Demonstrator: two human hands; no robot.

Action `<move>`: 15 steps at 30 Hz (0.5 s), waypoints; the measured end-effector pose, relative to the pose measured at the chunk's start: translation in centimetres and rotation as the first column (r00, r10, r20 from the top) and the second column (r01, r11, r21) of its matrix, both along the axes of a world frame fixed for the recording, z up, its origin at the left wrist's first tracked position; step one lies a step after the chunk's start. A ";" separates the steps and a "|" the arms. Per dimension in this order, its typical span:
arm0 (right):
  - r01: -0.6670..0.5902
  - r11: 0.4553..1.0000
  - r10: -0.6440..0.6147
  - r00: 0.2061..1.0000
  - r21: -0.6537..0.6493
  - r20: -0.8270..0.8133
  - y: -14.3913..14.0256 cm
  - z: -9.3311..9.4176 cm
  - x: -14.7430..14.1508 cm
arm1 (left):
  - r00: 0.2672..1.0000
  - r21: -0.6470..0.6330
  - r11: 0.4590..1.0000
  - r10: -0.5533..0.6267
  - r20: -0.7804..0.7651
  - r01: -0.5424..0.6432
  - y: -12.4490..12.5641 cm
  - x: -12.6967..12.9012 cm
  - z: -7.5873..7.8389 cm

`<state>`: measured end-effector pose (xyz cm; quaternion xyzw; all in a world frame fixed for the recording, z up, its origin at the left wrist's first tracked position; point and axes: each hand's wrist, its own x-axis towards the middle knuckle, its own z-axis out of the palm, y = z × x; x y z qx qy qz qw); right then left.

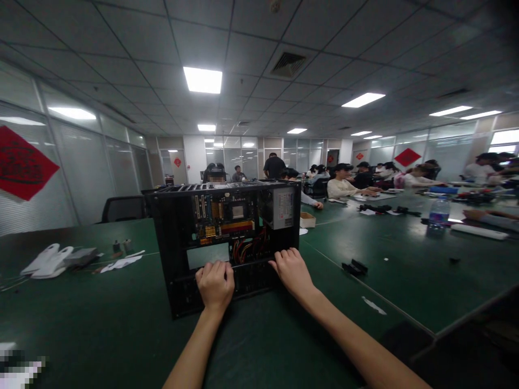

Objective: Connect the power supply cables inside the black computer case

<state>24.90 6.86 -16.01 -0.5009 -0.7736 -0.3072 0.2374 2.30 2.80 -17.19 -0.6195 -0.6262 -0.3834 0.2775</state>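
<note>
A black computer case [165, 254] stands on the green table with its open side facing me. Inside it a motherboard [211, 213] with a bare square chip shows at the top. A grey power supply [283, 208] sits in the upper right corner, and bundled coloured cables [248, 247] hang below it. My left hand [216, 283] has its fingers curled over the bar that crosses the lower part of the case. Farther right, my right hand [292, 273] is closed on the same case, near its right edge. The fingertips of both hands are hidden.
White items [51, 260], a grey box [81, 256] and papers [122, 261] lie to the left. On the right are a black plastic part [355, 268], a paper scrap [373, 306] and a water bottle [439, 212]. People sit along the tables beyond.
</note>
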 end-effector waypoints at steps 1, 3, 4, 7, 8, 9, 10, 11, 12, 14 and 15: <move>0.013 1.000 -0.013 1.000 -0.004 0.009 -0.2 0.0 -0.1 | 1.000 0.009 1.000 0.007 -0.003 -0.007 0.2 -0.2 -0.3; 0.032 0.999 -0.032 0.999 -0.006 0.025 -0.6 0.0 -0.4 | 1.000 0.027 1.000 0.013 -0.011 -0.013 0.6 -0.6 -0.7; 0.039 0.999 -0.039 0.999 -0.005 0.031 -0.9 0.0 -0.6 | 1.000 0.034 0.999 0.014 -0.015 -0.014 0.7 -0.8 -0.9; 0.064 0.998 -0.064 0.997 0.005 0.048 -2.1 0.1 -1.3 | 1.000 0.040 0.999 0.028 -0.006 -0.027 1.0 -1.5 -0.9; 0.078 0.997 -0.078 0.995 0.007 0.057 -2.5 0.1 -1.6 | 0.999 0.038 0.999 0.036 0.003 -0.036 1.1 -1.7 -0.8; 0.095 0.995 -0.095 0.993 0.007 0.070 -3.0 0.1 -1.9 | 0.999 0.035 0.998 0.045 0.016 -0.045 1.2 -2.0 -0.7; 0.112 0.994 -0.112 0.990 0.006 0.085 -3.5 0.1 -2.3 | 0.998 0.031 0.998 0.054 0.032 -0.055 1.4 -2.2 -0.5; 0.125 0.992 -0.124 0.987 0.004 0.100 -4.0 0.1 -2.7 | 0.997 0.027 0.998 0.061 0.050 -0.063 1.5 -2.5 -0.3; 0.134 0.991 -0.133 0.984 0.001 0.115 -4.5 0.1 -3.1 | 0.995 0.022 0.997 0.066 0.070 -0.068 1.7 -2.8 -0.1; 0.142 0.990 -0.140 0.980 -0.003 0.140 -5.5 0.0 -4.0 | 0.992 0.010 0.998 0.061 0.112 -0.063 2.2 -3.5 0.4; 0.141 0.990 -0.139 0.979 -0.002 0.150 -6.0 -0.2 -4.5 | 0.989 0.005 0.999 0.053 0.138 -0.054 2.5 -3.9 0.6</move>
